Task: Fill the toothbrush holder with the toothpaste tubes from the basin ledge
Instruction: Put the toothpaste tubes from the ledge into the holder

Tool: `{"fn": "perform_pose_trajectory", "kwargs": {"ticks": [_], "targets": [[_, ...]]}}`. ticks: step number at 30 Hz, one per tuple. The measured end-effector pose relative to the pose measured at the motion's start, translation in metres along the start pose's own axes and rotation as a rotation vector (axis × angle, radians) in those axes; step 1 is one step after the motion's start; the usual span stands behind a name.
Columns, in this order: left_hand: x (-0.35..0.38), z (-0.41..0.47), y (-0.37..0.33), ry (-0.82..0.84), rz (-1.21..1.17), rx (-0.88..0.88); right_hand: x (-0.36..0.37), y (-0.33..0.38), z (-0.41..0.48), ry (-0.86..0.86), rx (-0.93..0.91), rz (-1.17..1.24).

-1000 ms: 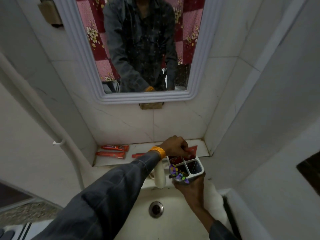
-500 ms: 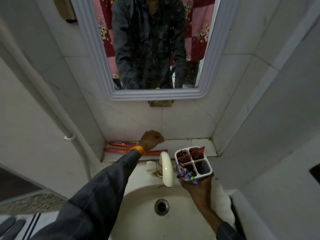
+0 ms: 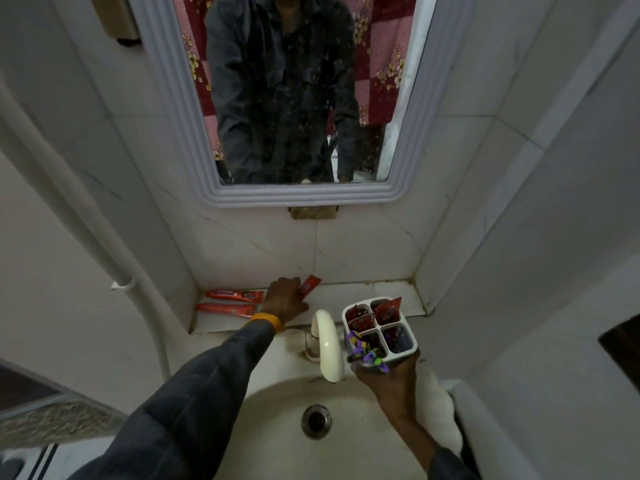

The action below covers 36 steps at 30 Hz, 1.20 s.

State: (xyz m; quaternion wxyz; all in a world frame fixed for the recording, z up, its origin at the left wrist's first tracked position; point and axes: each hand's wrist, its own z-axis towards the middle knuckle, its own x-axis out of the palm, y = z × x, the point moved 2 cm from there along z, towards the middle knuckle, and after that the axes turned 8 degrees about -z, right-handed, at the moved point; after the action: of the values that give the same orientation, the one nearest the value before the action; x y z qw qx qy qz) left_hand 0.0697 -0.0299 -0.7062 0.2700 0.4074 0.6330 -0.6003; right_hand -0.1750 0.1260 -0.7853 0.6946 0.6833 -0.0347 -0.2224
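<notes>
My right hand (image 3: 388, 379) holds a white four-compartment toothbrush holder (image 3: 408, 346) from below, above the basin's right side. Red toothpaste tubes (image 3: 388, 310) stand in its two far compartments; a purple patterned item sticks out of the near-left one. My left hand (image 3: 285, 299) is on the tiled basin ledge (image 3: 360, 294), fingers closed around a red toothpaste tube (image 3: 309, 285) whose end tilts up toward the wall. Two more red tubes (image 3: 235, 295) (image 3: 225, 309) lie flat on the ledge's left end.
A cream tap (image 3: 327, 344) rises between my hands over the white basin (image 3: 277, 427) with its drain (image 3: 316, 420). A framed mirror (image 3: 304, 195) hangs above the ledge. Tiled walls close in on both sides, and a white pipe (image 3: 104, 237) runs down the left wall.
My left hand went from the holder to the ledge and closed on a red tube, lifting one end. The holder in my right hand stayed roughly in place.
</notes>
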Motion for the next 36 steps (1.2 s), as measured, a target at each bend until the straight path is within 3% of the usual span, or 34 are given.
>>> {"fn": "perform_pose_trajectory", "kwargs": {"ticks": [4, 8, 12, 16, 26, 32, 36], "targets": [[-0.037, 0.001, -0.04, -0.001, -0.534, 0.083, 0.002, 0.001, -0.004, 0.024, 0.038, 0.023], [-0.059, -0.01, -0.101, 0.158, -0.695, 0.266, 0.001, 0.008, -0.003, 0.026, 0.026, -0.002], [-0.038, -0.015, -0.131, 0.296, -0.586, 0.371, 0.0, 0.013, -0.005, -0.002, -0.005, -0.037], [-0.012, -0.014, -0.142, 0.265, -0.325, 0.418, 0.002, 0.015, -0.007, -0.025, -0.043, -0.042], [0.006, -0.008, -0.148, 0.263, -0.003, 0.476, 0.004, 0.02, -0.009, -0.044, -0.05, 0.005], [0.005, -0.008, -0.147, 0.283, -0.026, 0.502, -0.001, 0.026, -0.01, -0.064, -0.057, -0.002], [-0.016, -0.008, -0.107, 0.169, -0.239, 0.361, 0.003, 0.044, -0.011, -0.057, -0.04, 0.027]]}}
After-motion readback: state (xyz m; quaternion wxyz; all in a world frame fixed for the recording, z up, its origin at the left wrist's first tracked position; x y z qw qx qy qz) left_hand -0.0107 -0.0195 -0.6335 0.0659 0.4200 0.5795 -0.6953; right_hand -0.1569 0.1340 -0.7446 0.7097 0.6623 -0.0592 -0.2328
